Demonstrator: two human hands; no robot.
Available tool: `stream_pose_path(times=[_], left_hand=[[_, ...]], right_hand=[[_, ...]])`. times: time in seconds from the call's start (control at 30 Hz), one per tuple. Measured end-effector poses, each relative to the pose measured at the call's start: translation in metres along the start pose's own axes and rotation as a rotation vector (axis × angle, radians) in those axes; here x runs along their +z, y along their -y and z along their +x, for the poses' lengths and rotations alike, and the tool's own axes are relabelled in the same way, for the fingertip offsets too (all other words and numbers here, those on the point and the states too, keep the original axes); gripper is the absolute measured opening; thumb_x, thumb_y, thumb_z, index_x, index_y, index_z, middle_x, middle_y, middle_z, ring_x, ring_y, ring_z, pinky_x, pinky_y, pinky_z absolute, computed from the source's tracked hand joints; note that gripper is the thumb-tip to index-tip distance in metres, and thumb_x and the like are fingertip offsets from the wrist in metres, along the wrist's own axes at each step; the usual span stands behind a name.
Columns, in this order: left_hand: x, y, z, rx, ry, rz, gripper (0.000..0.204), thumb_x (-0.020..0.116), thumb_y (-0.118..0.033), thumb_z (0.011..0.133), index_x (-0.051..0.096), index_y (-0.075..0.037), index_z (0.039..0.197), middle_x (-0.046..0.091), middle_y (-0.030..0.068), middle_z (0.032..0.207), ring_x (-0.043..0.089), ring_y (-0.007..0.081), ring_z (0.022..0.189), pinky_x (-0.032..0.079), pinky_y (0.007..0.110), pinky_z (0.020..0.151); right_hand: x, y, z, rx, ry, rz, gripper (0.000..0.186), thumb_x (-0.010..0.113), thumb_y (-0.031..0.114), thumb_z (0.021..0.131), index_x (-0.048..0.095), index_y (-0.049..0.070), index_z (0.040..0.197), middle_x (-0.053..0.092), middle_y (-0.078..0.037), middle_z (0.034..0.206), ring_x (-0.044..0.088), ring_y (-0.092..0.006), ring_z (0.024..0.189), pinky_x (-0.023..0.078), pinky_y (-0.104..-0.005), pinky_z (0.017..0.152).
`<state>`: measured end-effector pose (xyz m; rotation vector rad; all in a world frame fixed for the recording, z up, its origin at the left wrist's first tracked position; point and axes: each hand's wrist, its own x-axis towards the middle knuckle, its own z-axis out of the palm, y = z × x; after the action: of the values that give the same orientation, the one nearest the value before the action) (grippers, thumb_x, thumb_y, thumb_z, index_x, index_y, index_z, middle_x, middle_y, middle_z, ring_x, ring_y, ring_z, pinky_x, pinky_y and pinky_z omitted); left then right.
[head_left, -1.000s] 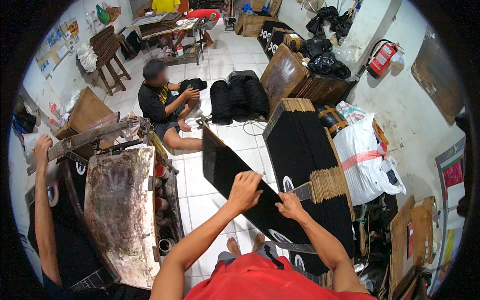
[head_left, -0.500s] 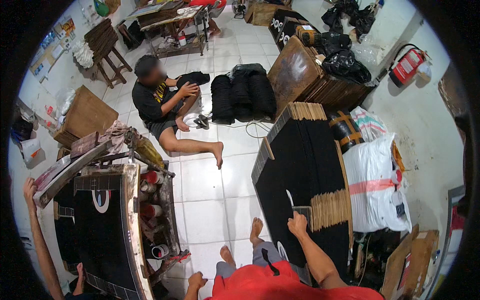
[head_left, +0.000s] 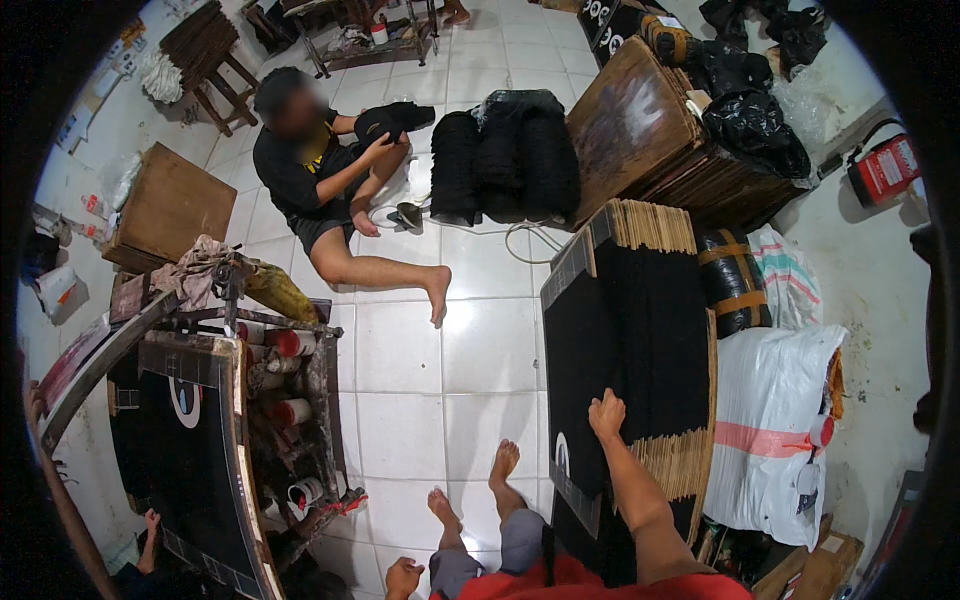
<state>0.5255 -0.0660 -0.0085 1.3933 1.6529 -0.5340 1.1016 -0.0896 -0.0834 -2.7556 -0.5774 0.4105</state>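
My right hand [head_left: 605, 412] is closed at the right-hand edge of a black fabric panel [head_left: 578, 380] with grey end bands and a white oval print near its close end. That panel lies on a tall stack to my right. Beside it, black fabric lies over many layers of brown board [head_left: 668, 465], whose edges stick out at both ends. Low at the bottom edge, my left hand [head_left: 403, 577] hangs beside my knee, loosely curled with the thumb apart, and nothing shows in it.
A person [head_left: 310, 170] sits on the tiled floor, handling black fabric beside bundled black stacks [head_left: 505, 160]. On the left stands a frame table [head_left: 245, 440] with another black panel, pots below and another person's hand [head_left: 152, 522]. White sacks [head_left: 770, 430] line the right wall.
My view has shifted. The panel end with a grey band that my right hand held has come nearer, and the panel lies flatter. At the left, the other person's raised arm has moved.
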Motion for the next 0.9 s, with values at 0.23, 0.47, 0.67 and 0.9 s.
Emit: stream_pose_path(times=[0.23, 0.47, 0.67, 0.9], left_hand=[[0.002, 0.010, -0.005, -0.111, -0.045, 0.041, 0.036, 0.075, -0.026, 0.067, 0.062, -0.003, 0.092, 0.067, 0.0127, 0.082, 0.064, 0.0231, 0.076, 0.050, 0.031, 0.073], [0.014, 0.006, 0.004, -0.038, -0.033, -0.098, 0.033, 0.074, -0.023, 0.069, 0.061, -0.001, 0.089, 0.066, 0.0125, 0.082, 0.063, 0.0221, 0.077, 0.049, 0.032, 0.072], [0.010, 0.014, 0.009, -0.080, -0.044, -0.121, 0.030, 0.073, -0.018, 0.070, 0.060, 0.000, 0.089, 0.064, 0.0103, 0.076, 0.060, 0.0159, 0.069, 0.049, 0.029, 0.066], [0.011, 0.012, 0.014, -0.098, -0.048, -0.118, 0.028, 0.075, -0.017, 0.068, 0.061, -0.001, 0.088, 0.065, 0.0084, 0.073, 0.060, 0.0158, 0.068, 0.049, 0.029, 0.064]], right_hand=[[0.028, 0.007, 0.066, 0.055, 0.046, -0.069, 0.022, 0.059, 0.012, 0.080, 0.054, -0.006, 0.092, 0.063, -0.025, 0.080, 0.062, -0.0403, 0.077, 0.049, -0.0474, 0.071], [0.032, 0.001, 0.087, 0.078, 0.011, -0.106, 0.019, 0.058, 0.012, 0.081, 0.054, -0.003, 0.091, 0.063, -0.024, 0.080, 0.062, -0.0392, 0.076, 0.049, -0.0465, 0.069], [0.026, -0.006, 0.112, 0.079, -0.053, -0.071, 0.016, 0.058, 0.011, 0.081, 0.055, -0.003, 0.087, 0.063, -0.023, 0.077, 0.062, -0.0394, 0.074, 0.048, -0.0472, 0.069], [0.024, -0.014, 0.119, 0.070, -0.057, -0.087, 0.017, 0.058, 0.012, 0.080, 0.054, -0.004, 0.087, 0.063, -0.023, 0.075, 0.063, -0.0390, 0.072, 0.048, -0.0481, 0.068]])
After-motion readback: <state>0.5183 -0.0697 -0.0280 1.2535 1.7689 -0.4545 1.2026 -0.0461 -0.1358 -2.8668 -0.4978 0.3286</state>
